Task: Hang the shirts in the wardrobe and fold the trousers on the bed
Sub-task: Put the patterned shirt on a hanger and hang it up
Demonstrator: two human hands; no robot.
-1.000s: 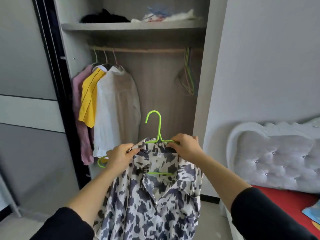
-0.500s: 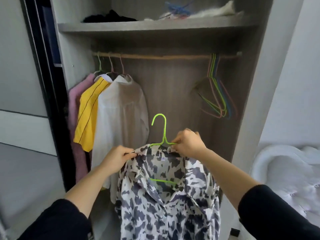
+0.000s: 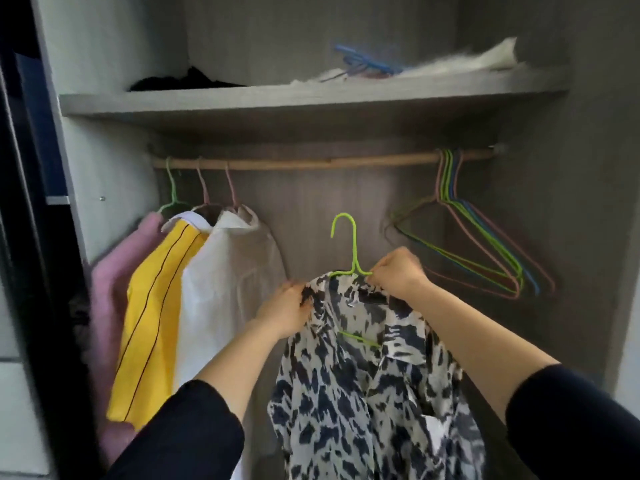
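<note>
Nearest, the patterned shirt (image 3: 374, 382) hangs limp and light from a thin green hanger (image 3: 353, 258), soft cloth likely to slide off unless held at the shoulders. The left hand (image 3: 289, 311) pinches its left shoulder; the right hand (image 3: 398, 271) grips collar and hanger neck. Beyond, the wardrobe rail (image 3: 311, 163) carries three hung shirts (image 3: 221, 289) and empty hangers (image 3: 485, 251).

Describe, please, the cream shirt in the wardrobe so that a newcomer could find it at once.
Find the wooden rail under the wardrobe shelf; three garments hang at its left end. The cream shirt is the rightmost of these, on a pink hanger, beside the yellow striped shirt. It alone is plain and pale, without stripes or print.
</note>
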